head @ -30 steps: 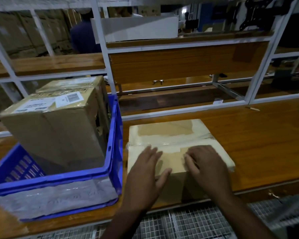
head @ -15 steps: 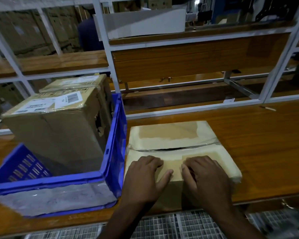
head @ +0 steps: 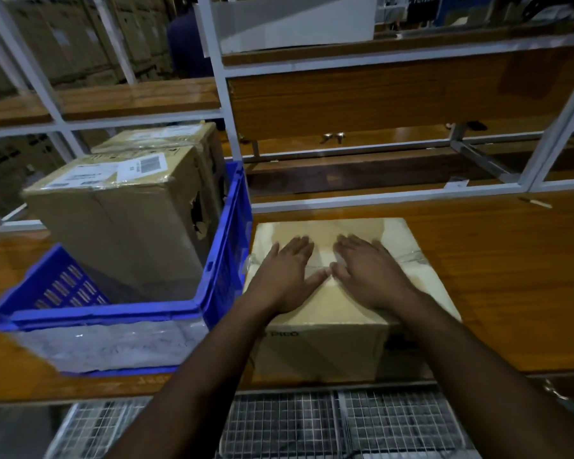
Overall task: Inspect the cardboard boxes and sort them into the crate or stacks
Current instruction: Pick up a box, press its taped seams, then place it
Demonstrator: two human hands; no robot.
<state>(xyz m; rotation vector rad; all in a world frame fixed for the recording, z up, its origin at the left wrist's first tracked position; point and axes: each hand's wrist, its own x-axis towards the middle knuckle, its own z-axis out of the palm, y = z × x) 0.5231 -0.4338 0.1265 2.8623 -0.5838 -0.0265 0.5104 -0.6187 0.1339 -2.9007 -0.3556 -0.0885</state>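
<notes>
While both hands, left hand [head: 287, 276] and right hand [head: 368, 276], lie flat with grip spread wide, the cardboard box [head: 342, 326] sits beneath them on the tabletop [head: 511, 276]. Inspection step, seemingly. Next: grasp its sides, lift leftward toward the blue crate [head: 226, 233].

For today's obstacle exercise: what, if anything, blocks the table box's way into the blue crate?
Two cardboard boxes already fill most of the blue crate; its right wall stands beside the table box. Both hands lie flat on top.
</notes>
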